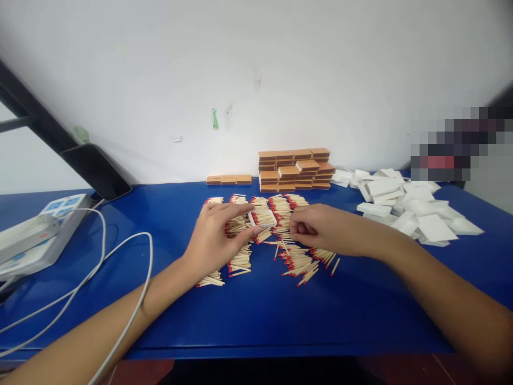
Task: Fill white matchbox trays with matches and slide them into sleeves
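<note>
Head view: both forearms reach in over a blue surface against a white wall. The left hand has its grip closed on a small white tray, thumb on the near edge and index finger along the far side. The tray is just above the surface and looks full of matches, red heads to the left.

The right hand is just right of the tray, not touching it. Its grip is clenched, fingers curled in against the thumb; can't tell if any sticks are pinched inside. It sits over the loose matches, which are spread in rough bundles under and between both hands, mid-surface.

At the wall behind them is a stack of brown sleeves, several layers high. A row of three sleeves lies flat to its left. To the right is a heap of empty white trays, well apart from the hands.

Far left there is a power strip, and white cables loop from it, one crossing the left forearm. A dark phone leans on the wall. A pixelated patch sits at the far right.
</note>
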The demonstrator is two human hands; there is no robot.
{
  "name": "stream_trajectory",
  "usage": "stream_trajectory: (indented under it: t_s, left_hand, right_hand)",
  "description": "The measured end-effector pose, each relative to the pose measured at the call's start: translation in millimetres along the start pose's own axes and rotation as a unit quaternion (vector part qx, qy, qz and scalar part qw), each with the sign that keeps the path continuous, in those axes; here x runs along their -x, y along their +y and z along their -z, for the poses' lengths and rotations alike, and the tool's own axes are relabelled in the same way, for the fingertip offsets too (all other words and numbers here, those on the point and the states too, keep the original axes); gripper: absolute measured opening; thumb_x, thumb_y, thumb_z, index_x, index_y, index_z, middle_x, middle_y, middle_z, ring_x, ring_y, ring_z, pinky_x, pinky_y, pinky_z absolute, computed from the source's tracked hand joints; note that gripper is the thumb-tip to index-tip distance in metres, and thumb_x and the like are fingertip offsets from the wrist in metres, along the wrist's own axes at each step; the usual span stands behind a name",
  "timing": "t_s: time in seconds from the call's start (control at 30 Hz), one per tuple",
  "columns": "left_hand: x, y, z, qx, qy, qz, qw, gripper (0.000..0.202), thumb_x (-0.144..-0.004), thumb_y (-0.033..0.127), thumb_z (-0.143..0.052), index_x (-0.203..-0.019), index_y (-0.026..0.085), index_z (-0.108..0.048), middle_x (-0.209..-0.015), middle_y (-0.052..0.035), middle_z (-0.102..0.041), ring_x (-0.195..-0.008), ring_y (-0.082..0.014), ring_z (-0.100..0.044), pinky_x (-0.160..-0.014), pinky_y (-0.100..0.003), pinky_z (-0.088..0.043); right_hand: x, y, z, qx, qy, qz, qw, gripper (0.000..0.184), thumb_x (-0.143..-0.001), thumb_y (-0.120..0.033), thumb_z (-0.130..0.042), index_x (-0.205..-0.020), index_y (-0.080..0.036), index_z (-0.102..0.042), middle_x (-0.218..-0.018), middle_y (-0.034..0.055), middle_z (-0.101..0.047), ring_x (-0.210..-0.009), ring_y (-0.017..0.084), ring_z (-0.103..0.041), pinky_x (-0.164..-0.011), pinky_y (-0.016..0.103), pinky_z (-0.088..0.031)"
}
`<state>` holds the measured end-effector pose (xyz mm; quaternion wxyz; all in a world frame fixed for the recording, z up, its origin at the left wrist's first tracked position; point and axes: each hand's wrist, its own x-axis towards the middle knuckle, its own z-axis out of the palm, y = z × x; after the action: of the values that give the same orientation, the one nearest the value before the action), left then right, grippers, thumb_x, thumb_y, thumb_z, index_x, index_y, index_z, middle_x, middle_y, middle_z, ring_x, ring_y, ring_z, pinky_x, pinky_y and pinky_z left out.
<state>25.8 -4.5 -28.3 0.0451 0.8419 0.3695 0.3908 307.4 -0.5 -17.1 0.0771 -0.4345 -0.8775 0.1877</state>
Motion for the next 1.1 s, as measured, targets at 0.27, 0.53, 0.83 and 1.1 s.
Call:
stream_trajectory:
  t_s: [0.27, 0.53, 0.83, 1.1]
  left_hand:
    - [0.2, -1.7, -0.1, -0.001, -0.005, -0.009, 1.0, 0.036, -0.088, 0.042, -0.082, -0.119, 0.025, -0.074, -0.117, -0.0016, -0.079, -0.107, -0.0252, -0.075, -0.096, -0.043, -0.049]
    - [0.4, -1.6, 0.4, 0.003, -0.012, -0.005, 1.0, 0.035, -0.088, 0.04, -0.082, -0.119, 0.026, -0.074, -0.117, -0.0001, -0.079, -0.107, -0.0241, -0.075, -0.097, -0.042, -0.049]
    - [0.6, -1.5, 0.1, 0.008, -0.009, -0.009, 1.0, 0.035, -0.089, 0.039, -0.082, -0.119, 0.026, -0.074, -0.117, 0.0001, -0.079, -0.106, -0.0235, -0.075, -0.096, -0.042, -0.049]
    - [1.0, -1.9, -1.3, 0.007, -0.011, -0.006, 1.0, 0.035, -0.088, 0.041, -0.082, -0.12, 0.026, -0.074, -0.119, -0.0011, -0.078, -0.107, -0.0243, -0.075, -0.097, -0.042, -0.051]
  right_hand:
    - [-2.7, -6.5, -0.9, 0.001, 0.006, 0.0, 1.0, 0.014, -0.094, -0.024, -0.059, -0.081, -0.021, -0.061, -0.078, 0.0004, -0.065, -0.067, 0.015, -0.053, -0.061, 0.028, -0.037]
    - [-2.2, -6.2, -0.2, 0.006, 0.009, 0.005, 1.0, 0.012, -0.092, -0.02, -0.06, -0.082, -0.021, -0.064, -0.079, 0.0009, -0.066, -0.068, 0.015, -0.054, -0.063, 0.028, -0.038]
    - [-1.5, -6.3, -0.9, 0.006, 0.005, -0.005, 1.0, 0.009, -0.089, -0.019, -0.061, -0.081, -0.022, -0.063, -0.078, -0.0002, -0.065, -0.068, 0.015, -0.054, -0.062, 0.027, -0.039]
    - [-1.0, -9.0, 1.0, 0.005, -0.003, 0.001, 1.0, 0.011, -0.084, -0.014, -0.062, -0.075, -0.021, -0.062, -0.075, -0.0002, -0.065, -0.066, 0.014, -0.053, -0.061, 0.027, -0.036]
